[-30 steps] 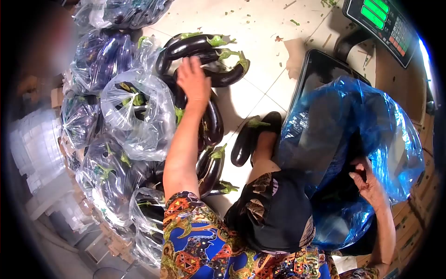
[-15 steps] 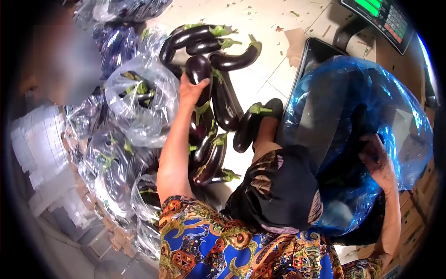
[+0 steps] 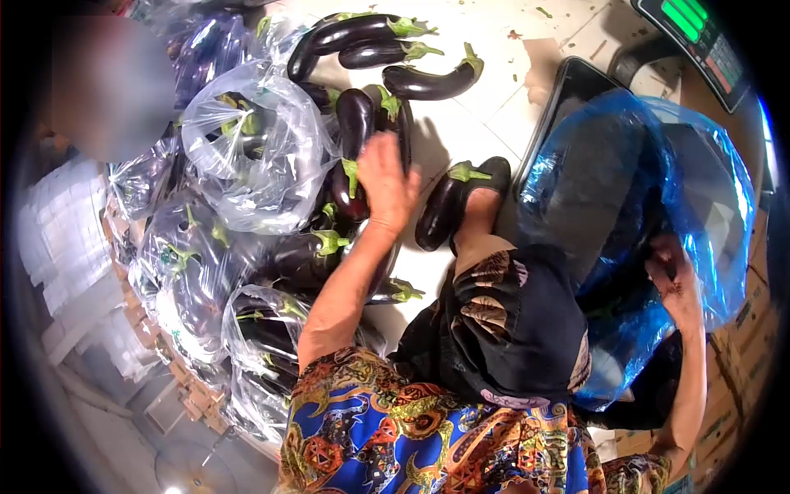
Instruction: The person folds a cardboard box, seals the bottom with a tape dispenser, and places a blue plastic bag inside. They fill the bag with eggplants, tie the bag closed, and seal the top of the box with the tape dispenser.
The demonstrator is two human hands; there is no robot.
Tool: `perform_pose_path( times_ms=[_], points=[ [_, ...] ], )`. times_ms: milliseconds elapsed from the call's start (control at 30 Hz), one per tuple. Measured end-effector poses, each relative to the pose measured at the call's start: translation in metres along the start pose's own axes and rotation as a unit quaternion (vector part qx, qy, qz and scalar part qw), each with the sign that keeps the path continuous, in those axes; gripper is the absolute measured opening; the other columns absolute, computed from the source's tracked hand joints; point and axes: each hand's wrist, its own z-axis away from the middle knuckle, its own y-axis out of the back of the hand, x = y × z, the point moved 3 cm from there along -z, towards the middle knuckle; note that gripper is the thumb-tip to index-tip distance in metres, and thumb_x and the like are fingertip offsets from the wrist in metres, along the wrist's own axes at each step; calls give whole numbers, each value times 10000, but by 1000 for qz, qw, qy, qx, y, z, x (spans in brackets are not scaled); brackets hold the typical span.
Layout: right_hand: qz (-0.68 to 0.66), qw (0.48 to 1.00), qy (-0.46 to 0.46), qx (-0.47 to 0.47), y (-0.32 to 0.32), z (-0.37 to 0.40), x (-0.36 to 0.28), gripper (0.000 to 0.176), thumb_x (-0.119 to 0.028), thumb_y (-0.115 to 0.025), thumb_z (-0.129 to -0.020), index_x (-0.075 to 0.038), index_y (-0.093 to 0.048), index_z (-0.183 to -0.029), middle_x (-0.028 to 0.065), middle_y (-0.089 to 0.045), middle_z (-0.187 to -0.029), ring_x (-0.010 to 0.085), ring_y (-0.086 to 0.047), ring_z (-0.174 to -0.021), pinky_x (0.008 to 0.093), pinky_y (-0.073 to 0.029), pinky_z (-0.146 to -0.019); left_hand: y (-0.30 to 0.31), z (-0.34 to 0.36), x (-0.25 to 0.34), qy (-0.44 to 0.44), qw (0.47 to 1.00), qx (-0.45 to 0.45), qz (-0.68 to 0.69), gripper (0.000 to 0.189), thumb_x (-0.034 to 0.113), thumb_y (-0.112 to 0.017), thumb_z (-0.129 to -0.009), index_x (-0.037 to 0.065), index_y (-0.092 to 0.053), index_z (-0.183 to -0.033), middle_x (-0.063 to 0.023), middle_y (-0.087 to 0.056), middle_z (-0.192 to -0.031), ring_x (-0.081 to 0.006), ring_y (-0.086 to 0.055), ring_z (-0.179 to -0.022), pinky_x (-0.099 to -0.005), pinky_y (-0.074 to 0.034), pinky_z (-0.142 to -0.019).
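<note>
My left hand (image 3: 389,183) reaches over the pile on the floor, fingers stretched out and slightly blurred. It lies across a long dark eggplant (image 3: 401,123), and whether it touches it is hard to tell. Just left of the fingers is another glossy eggplant (image 3: 355,123). At the right, my right hand (image 3: 673,276) has its fingers curled at the mouth of a large blue plastic bag (image 3: 716,165), gripping its edge. The bag is spread open, its inside dark. A single eggplant (image 3: 440,210) rests against my shoe (image 3: 492,177).
Clear plastic bags (image 3: 185,272) packed with eggplants crowd the left side. Several loose eggplants (image 3: 432,82) lie at the top. The blue bag sits over a black scale platform (image 3: 568,90), with a lit display (image 3: 687,20) at top right. Stacked cartons (image 3: 728,379) stand lower right.
My left hand has let go of the eggplant it held and moved down and right over its neighbours. That eggplant now lies on the pile. My right hand stays at the blue bag.
</note>
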Motion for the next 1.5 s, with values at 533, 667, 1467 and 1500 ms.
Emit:
perform_pose_path(
  times_ms=[533,667,1467,1500],
  points=[
    [75,960,249,-102,5,55,-53,418,-78,-665,-775,-95,-588,-1186,138,-601,-1123,339,-601,-1011,420,-505,-864,62,-14,46,169,844,-164,481,701,193,-748,-774,44,-434,-1383,-97,-569,-1204,-209,-572,-1048,-338,-470,-923],
    [109,917,129,-361,-25,73,-56,586,-18,-585,-769,-85,-504,-1346,156,-601,-1089,315,-589,-1021,418,-489,-862,138,-84,108,63,724,-163,667,704,312,-670,-858,30,-362,-1425,-159,-565,-1200,-281,-586,-1079,-419,-506,-931],
    [268,918,288,44,-24,24,-27,507,-65,-463,-887,-25,-446,-1392,109,-629,-1004,257,-633,-923,343,-495,-850,172,-51,286,-244,863,-441,32,878,455,-661,-769,-28,-322,-1420,-302,-528,-1275,-406,-542,-1185,-427,-396,-1021],
    [254,948,189,-45,-21,25,-28,514,-42,-469,-875,-32,-463,-1389,90,-632,-951,241,-639,-865,319,-510,-805,170,-54,287,-218,850,-479,14,880,478,-636,-777,-31,-320,-1422,-325,-548,-1233,-435,-553,-1157,-440,-416,-998]
  ],
)
